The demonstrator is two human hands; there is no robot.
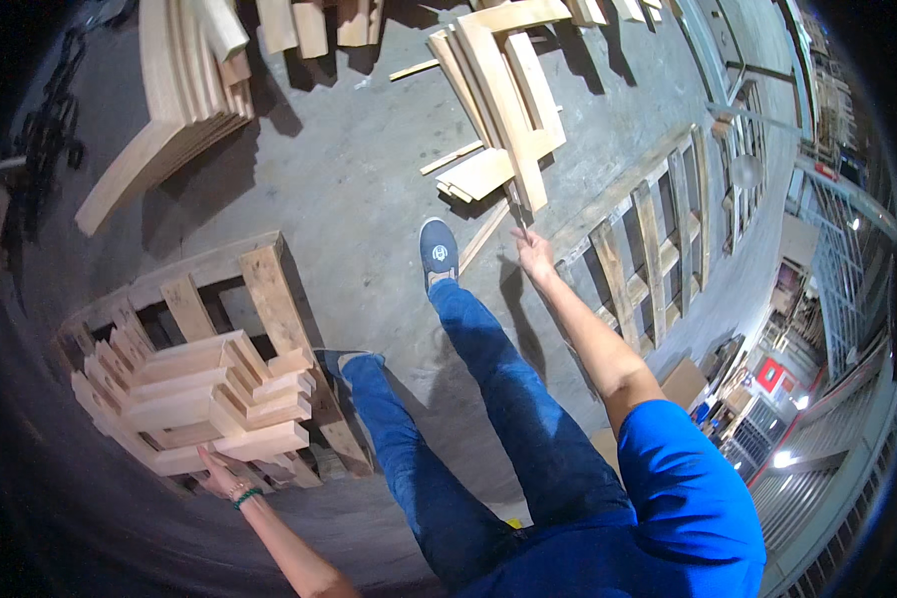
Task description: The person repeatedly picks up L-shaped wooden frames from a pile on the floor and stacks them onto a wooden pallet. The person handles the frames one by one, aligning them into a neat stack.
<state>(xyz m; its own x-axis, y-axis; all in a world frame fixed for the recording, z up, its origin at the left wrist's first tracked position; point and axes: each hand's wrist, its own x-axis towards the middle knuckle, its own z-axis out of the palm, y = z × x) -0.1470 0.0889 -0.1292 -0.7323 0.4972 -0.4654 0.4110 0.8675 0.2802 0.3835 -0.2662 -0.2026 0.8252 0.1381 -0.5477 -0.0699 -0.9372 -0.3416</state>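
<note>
My left hand [219, 478] is at the near end of a stack of pale wooden frames [184, 394], its fingers stretched out against the lowest edge. A dark green band circles that wrist. The frames lie stepped on a wooden pallet [264, 284] at the left. My right hand [535, 255] reaches forward with its fingers closed on something thin and dark, too small to make out. Just beyond it stands a pile of pale wooden pieces [503, 110], angled and leaning across each other. Whether the right fingers touch the pile I cannot tell.
Curved wooden parts [174, 90] are stacked at the far left, with more wooden pieces [309, 30] along the far edge. A slatted pallet [648, 239] lies to the right. Between them is the grey concrete floor [344, 169], where my shoe [438, 249] stands.
</note>
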